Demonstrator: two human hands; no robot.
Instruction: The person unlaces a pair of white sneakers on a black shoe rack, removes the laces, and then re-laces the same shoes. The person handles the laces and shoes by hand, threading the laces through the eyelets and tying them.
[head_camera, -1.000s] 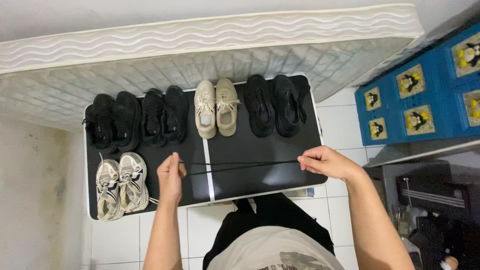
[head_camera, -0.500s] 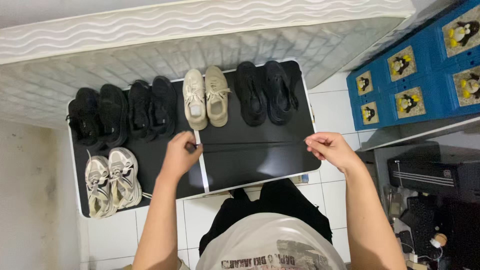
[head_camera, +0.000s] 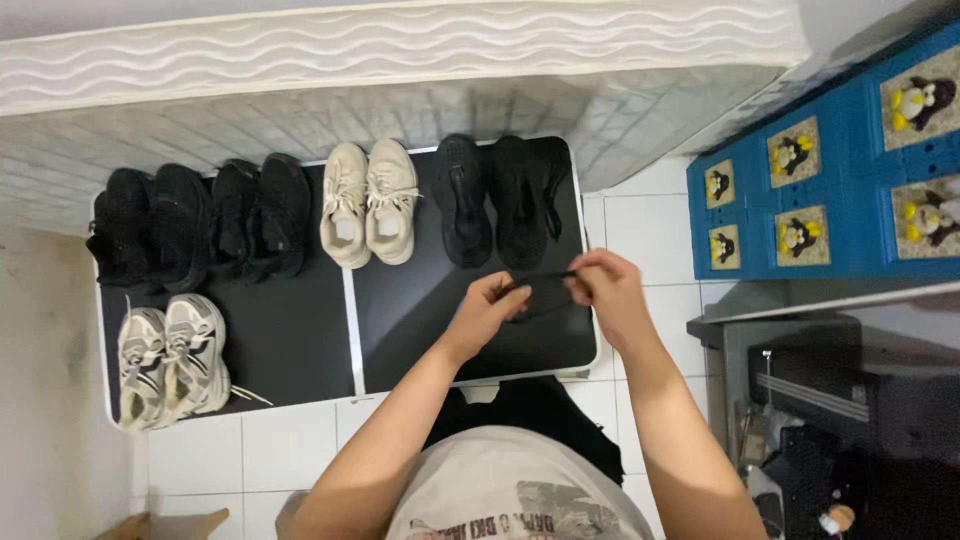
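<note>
Left hand (head_camera: 487, 308): pinching one end of the black shoelace (head_camera: 543, 277)
Right hand (head_camera: 610, 290): gripping the other end, close by
Shoelace: hanging slack above the black table (head_camera: 420, 320), near the black shoes (head_camera: 492, 198)

A black shoelace (head_camera: 545, 290) is pinched between the left hand (head_camera: 487, 312) and the right hand (head_camera: 610, 292), held close together above the black table (head_camera: 300, 340), just before a pair of black shoes (head_camera: 492, 198); beige sneakers (head_camera: 368, 202) are set alongside.

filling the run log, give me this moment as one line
left hand: pinching black lace | right hand: pinching lace, hands close | over: black table | behind: black shoes
</note>
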